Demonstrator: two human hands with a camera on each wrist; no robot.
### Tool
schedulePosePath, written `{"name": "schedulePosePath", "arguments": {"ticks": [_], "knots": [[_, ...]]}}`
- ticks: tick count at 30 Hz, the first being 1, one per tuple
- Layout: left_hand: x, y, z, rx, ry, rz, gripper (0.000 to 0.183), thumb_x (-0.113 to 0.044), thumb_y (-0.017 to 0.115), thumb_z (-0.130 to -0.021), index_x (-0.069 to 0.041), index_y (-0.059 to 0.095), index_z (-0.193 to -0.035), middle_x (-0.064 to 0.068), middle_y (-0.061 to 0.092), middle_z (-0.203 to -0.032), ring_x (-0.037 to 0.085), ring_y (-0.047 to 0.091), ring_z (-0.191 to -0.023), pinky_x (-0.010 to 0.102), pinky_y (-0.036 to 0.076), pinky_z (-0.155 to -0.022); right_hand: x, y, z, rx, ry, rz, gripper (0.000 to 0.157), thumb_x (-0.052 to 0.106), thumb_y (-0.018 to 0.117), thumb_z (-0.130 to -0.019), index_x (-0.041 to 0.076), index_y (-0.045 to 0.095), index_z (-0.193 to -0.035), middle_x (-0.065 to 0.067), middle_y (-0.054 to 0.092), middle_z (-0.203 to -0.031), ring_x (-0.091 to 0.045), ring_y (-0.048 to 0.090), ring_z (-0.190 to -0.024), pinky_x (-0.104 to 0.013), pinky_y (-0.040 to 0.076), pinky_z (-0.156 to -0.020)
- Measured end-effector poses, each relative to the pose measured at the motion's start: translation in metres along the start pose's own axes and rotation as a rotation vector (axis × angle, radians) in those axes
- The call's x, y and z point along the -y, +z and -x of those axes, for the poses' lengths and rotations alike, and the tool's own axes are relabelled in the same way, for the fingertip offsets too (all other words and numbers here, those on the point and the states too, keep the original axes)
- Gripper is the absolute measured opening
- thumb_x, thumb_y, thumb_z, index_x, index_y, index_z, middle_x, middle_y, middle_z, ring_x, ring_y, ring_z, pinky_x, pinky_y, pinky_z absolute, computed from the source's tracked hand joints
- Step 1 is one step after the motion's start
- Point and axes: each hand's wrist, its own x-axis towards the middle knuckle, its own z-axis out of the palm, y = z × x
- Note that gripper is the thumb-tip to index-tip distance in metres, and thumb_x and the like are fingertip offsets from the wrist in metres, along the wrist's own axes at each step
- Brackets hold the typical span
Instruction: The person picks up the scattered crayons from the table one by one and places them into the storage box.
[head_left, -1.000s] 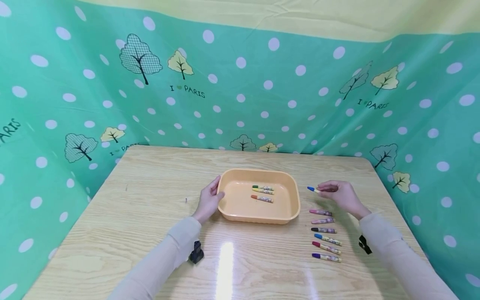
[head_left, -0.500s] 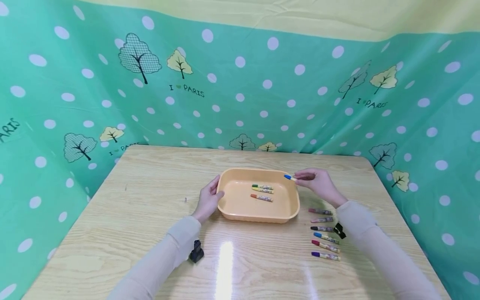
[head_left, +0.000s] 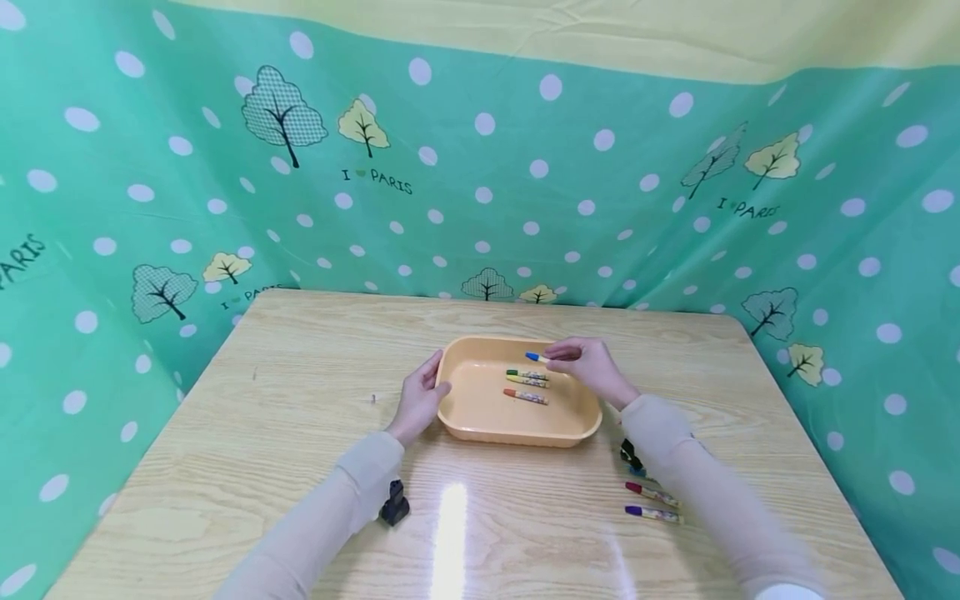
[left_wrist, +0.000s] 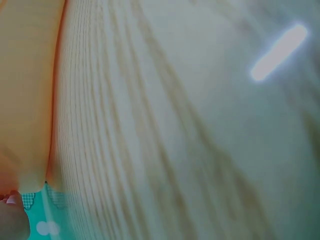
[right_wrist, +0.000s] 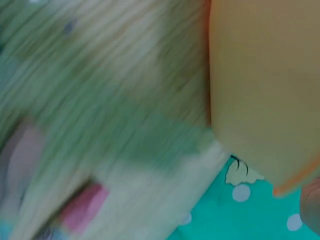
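Observation:
My left hand grips the left rim of a peach plastic tray, thumb over the inner side. My right hand pinches a blue crayon above the tray's back right part, tip pointing left. Inside the tray lie a green crayon, a yellow crayon and an orange crayon, side by side. In the left wrist view the tray's outer wall fills the left edge. The right wrist view shows the tray wall and a bit of my right hand.
Right of the tray, a red crayon and a purple crayon lie on the wooden table. More crayons there are mostly hidden under the right forearm. A pink crayon shows blurred in the right wrist view. A green patterned cloth hangs behind the table.
My right hand has carried the blue crayon left from the table's right side, past the tray's right rim, to over the tray. My left hand stays on the rim.

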Motion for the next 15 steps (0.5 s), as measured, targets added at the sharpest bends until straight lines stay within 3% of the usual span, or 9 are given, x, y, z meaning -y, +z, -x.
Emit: {"name": "schedulePosePath", "arguments": {"ticks": [15], "knots": [[0.000, 0.001, 0.000, -0.003, -0.012, -0.008, 0.061, 0.009, 0.049, -0.085, -0.004, 0.030, -0.142, 0.016, 0.031, -0.147, 0.028, 0.034, -0.133, 0.031, 0.037, -0.107, -0.011, 0.027, -0.014, 0.019, -0.011, -0.007, 0.028, 0.005, 0.069, -0.078, 0.002, 0.066, -0.106, -0.010, 0.069, -0.099, -0.017, 0.065, -0.089, -0.027, 0.057, -0.081]]}}
